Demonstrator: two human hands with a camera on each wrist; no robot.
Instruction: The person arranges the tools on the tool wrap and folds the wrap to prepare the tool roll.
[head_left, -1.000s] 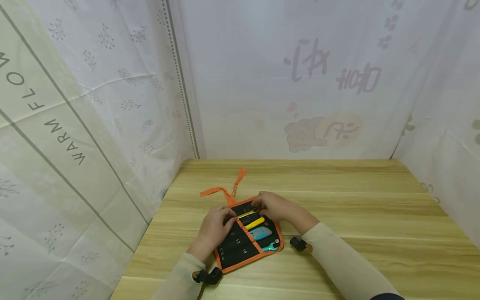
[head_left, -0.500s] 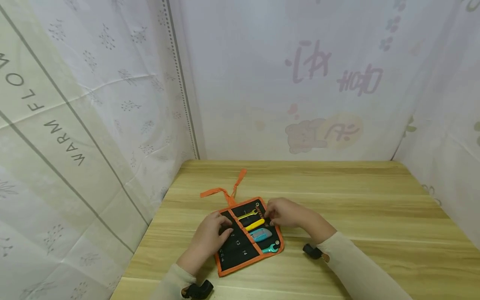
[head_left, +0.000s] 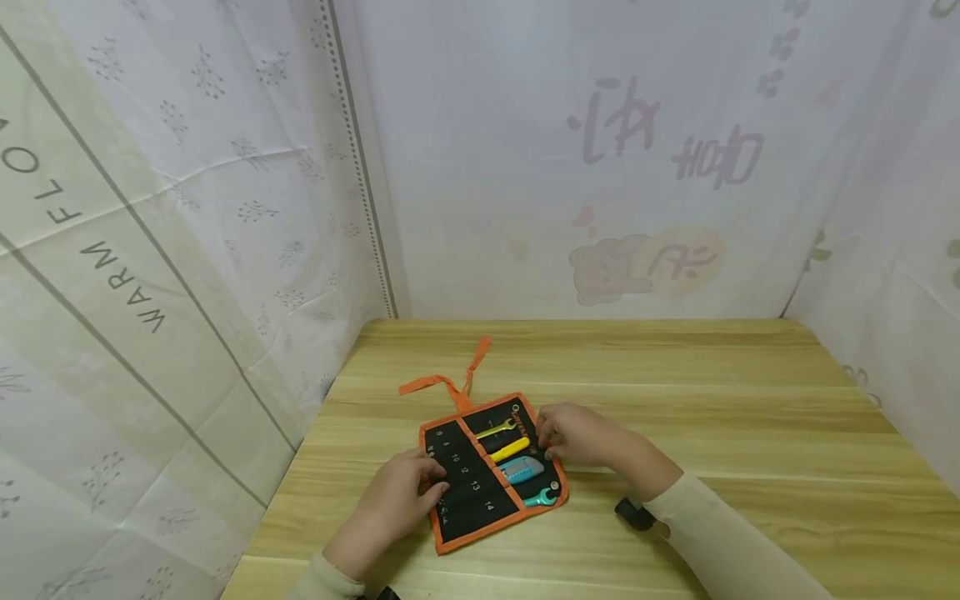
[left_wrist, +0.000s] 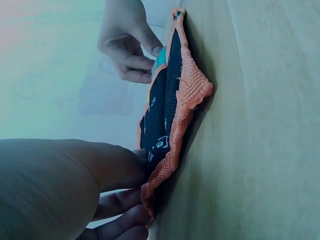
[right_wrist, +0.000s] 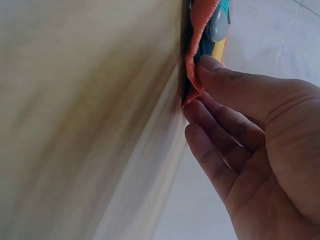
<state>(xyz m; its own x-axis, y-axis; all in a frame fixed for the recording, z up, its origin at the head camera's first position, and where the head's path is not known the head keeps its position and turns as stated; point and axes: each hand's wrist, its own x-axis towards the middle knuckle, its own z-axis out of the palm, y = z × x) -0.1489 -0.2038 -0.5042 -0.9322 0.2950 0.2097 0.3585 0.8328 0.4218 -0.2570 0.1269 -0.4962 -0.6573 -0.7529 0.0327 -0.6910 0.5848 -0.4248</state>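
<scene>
A black tool roll with orange trim [head_left: 457,500] lies unrolled on the table. Its pockets hold a yellow wrench [head_left: 497,429], a yellow-handled tool [head_left: 510,450], a blue utility knife [head_left: 521,470] and a green wrench [head_left: 542,497]. My left hand [head_left: 393,500] is loosely bent at the roll's left edge, thumb over the black fabric and fingers beside the orange trim [left_wrist: 177,135]. At the right edge, my right hand [head_left: 581,435] pinches the trim [right_wrist: 192,65], thumb on the upper face and fingertips at the border.
An orange tie strap [head_left: 461,392] spreads in two tails from the roll's far side. The wooden table [head_left: 675,375] meets a printed cloth backdrop [head_left: 487,167] at the back. Wrist cameras, such as the black one on the right wrist [head_left: 633,514], sit low beside the sleeves.
My left hand has drawn back left toward the roll's left edge, uncovering printed numbers. The right hand has left the yellow wrench and moved right to the right edge.
</scene>
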